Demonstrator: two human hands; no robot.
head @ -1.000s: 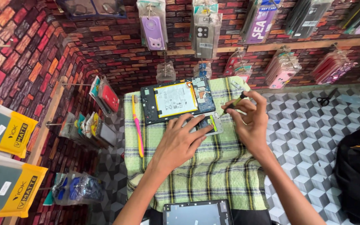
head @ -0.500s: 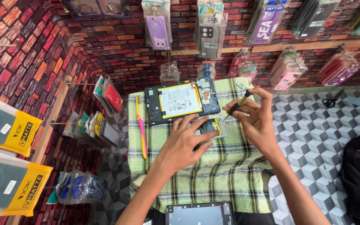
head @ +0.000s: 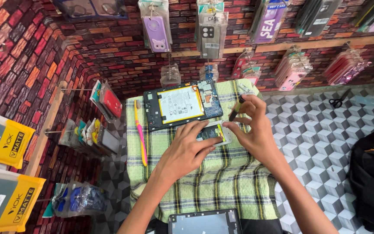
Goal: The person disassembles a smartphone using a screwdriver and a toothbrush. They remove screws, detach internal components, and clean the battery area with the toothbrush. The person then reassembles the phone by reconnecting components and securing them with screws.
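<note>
A small phone (head: 213, 132) lies on the green checked cloth (head: 204, 182), just below the opened tablet (head: 182, 104). The left hand (head: 187, 149) presses flat on the phone, fingers spread. The right hand (head: 254, 130) pinches a dark screwdriver (head: 235, 111) beside the tablet's right edge. A pink toothbrush (head: 140, 134) lies left of the tablet; scissors (head: 337, 101) sit far right on the tabletop (head: 325, 143).

On the checked cloth (head: 221, 182) — two hands, one opened tablet (head: 182, 104), one small phone (head: 213, 132), one pink toothbrush (head: 140, 134), one detached screen (head: 205, 223).
</note>
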